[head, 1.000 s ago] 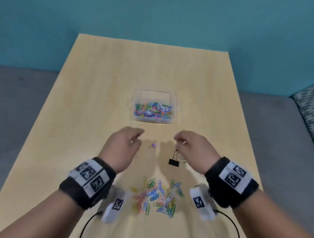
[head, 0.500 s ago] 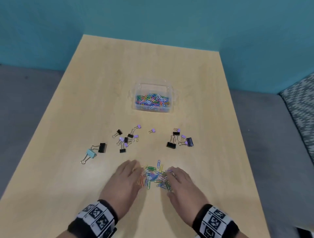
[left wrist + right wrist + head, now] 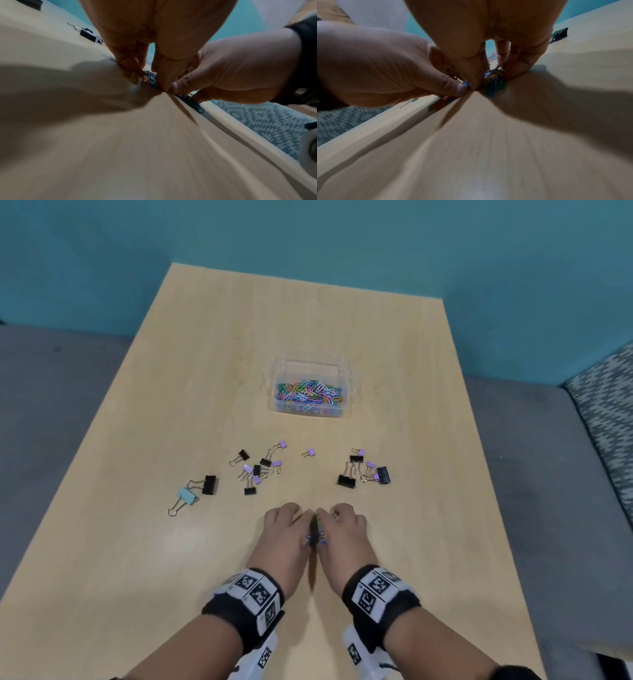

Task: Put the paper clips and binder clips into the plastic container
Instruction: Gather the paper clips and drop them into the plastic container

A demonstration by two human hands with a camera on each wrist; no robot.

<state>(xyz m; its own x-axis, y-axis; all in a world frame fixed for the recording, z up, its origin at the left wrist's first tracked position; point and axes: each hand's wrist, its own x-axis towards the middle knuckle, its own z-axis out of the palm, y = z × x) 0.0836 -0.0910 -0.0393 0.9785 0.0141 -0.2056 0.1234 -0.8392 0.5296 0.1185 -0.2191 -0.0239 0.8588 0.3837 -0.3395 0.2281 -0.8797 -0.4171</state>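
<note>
From the head view, both hands hide the loose paper clips [image 3: 315, 534] at lower centre; the wrist views show the left hand [image 3: 287, 530] and right hand [image 3: 342, 530] with curled fingers squeezing them together on the table [image 3: 137, 559]. One plastic container [image 3: 346, 378], holding more clips, stands above centre; about twenty binder clips [image 3: 255, 469] lie between

Plastic container [image 3: 310, 364] sits mid-table [image 3: 137, 542], paper clips inside; binder clips [image 3: 346, 480] scattered in clusters between it and hands; left hand [image 3: 286, 529] and right hand [image 3: 344, 530] side by side at near edge, loose paper clips [image 3: 315, 537] squeezed between them
</note>
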